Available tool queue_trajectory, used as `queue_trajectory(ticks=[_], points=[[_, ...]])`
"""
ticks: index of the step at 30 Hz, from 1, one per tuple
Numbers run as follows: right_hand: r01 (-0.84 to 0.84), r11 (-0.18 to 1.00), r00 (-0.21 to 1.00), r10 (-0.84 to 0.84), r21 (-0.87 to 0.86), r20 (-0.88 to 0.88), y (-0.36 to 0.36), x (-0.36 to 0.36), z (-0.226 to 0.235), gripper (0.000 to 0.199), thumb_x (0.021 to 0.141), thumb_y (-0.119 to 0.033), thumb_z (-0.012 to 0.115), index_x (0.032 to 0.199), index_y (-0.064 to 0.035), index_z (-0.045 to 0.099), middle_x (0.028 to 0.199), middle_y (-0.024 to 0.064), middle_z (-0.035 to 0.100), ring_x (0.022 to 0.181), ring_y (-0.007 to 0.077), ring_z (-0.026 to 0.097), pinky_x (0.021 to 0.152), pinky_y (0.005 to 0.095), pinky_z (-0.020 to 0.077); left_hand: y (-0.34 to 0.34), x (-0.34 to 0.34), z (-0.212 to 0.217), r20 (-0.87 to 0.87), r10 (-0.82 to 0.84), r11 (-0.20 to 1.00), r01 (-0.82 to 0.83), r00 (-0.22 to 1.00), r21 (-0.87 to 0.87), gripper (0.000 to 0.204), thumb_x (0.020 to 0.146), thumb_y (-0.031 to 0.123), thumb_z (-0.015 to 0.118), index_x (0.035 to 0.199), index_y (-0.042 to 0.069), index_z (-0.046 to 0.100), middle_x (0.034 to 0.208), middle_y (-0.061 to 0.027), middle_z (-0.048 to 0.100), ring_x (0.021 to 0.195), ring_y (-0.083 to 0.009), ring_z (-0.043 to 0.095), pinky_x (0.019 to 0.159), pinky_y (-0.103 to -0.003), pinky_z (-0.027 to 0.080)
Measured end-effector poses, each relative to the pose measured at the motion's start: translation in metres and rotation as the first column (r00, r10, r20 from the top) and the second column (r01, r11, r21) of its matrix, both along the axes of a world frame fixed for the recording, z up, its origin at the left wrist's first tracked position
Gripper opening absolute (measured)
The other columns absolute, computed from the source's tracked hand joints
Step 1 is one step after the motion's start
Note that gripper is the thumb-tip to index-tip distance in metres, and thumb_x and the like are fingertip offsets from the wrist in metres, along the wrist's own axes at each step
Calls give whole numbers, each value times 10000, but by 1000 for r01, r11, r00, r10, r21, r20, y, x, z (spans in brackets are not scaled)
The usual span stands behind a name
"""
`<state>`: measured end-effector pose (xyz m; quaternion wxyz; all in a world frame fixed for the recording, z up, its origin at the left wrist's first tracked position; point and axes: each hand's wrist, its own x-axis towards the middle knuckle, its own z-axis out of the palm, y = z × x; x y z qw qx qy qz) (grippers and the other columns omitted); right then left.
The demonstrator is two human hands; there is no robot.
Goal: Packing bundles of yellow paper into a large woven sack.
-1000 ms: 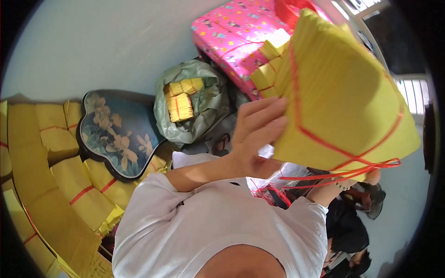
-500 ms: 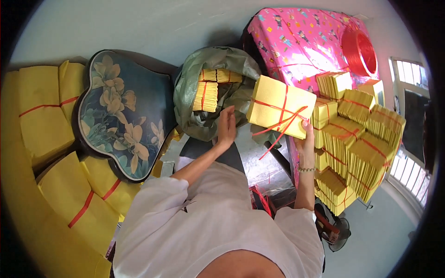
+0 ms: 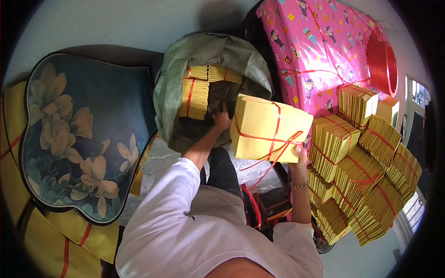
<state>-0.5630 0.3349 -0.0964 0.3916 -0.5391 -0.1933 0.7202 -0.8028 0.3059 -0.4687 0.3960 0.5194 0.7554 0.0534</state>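
we are working over a pale floor beside a pink sheet; our right hand is gripping the yellow bundle, now lowered nearer the green sack, our left hand reaching inside, grip hidden.

Dark floral cushion at left; pink patterned sheet; red string spool.

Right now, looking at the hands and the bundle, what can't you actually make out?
- Right hand: head view, mostly hidden behind the bundle, so its grip is unclear.
- Left hand: fingertips lost in the dark mouth of the sack.
- Sack's depth: shadowed, so the count of stacks inside is unknown.
- Pile at right: bent and cut by the fisheye rim.
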Motion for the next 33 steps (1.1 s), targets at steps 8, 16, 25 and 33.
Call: queue_trajectory(ticks=[8,16,25,33], points=[[-310,919,939,256,242,231,52,-26,-33,976,648,-283,742,1395,-45,161,1301,136,345,1239,238,346,1044,368,292,-63,89,78,799,161,985,-42,580,-168,587,911,459,422,1360,87,360,1274,-134,507,1191,-260,470,1012,-487,317],[-785,577,461,296,228,837,86,-46,-75,1047,498,-313,817,1334,-23,258,1238,225,333,1186,370,332,1022,453,305,-10,86,143,854,60,976,-208,516,57,344,919,293,473,1196,90,459,1188,-65,537,1120,-196,490,959,-368,397],[-934,351,147,196,70,970,85,-52,-55,1023,397,-254,794,1308,-105,354,1241,223,351,1174,404,345,1003,485,301,-25,76,134,385,-508,858,493,770,145,617,883,363,521,1393,99,294,1410,-144,357,1260,-307,403,1094,-435,240],[-997,35,77,60,75,995,84,-99,-100,925,410,-220,749,1275,-166,428,1263,205,380,1214,391,352,1061,512,267,-23,64,155,288,-538,841,483,792,243,564,847,364,495,1328,78,424,1361,-195,416,1294,-335,348,1050,-438,289]])
